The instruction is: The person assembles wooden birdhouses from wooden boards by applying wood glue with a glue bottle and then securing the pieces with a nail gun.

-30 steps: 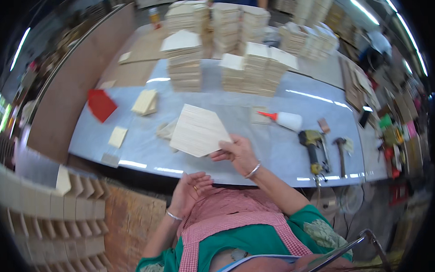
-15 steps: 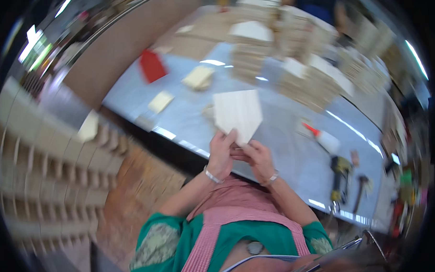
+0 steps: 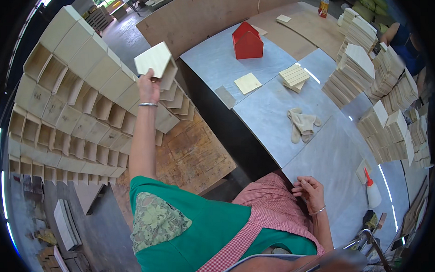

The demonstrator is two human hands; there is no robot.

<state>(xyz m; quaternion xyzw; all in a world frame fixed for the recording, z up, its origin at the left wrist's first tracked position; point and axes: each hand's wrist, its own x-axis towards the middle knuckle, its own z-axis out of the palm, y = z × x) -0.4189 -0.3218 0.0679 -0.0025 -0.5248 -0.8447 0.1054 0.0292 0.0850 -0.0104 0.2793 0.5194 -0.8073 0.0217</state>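
Observation:
At the right end of the stacked rows, my outstretched left hand (image 3: pixel 149 88) is closed on the lower edge of a pale, house-shaped wooden box (image 3: pixel 153 59). The thumb lies against its pentagonal face; the other fingers are partly hidden. Near my apron, at the table's edge, my right hand (image 3: pixel 309 191) is loosely bent, its fingers a little apart, with nothing visible in it. Close by on the grey table (image 3: pixel 260 120) lies a pair of whitish work gloves (image 3: pixel 302 124). Several similar open wooden boxes (image 3: pixel 89 106) are stacked at the left.
A red house-shaped box (image 3: pixel 248 43), a flat wooden square (image 3: pixel 248 83) and small slatted pieces (image 3: pixel 294 76) sit on the table. Stacks of pentagonal panels (image 3: pixel 352 73) stand at the right, near another person (image 3: pixel 406 48). A red-tipped white bottle (image 3: pixel 372 190) is nearer me.
My hands have parted from the pale house-shaped piece held over the table. The left has reached out to the stacked boxes; the right has stayed by the table edge. The view has turned left.

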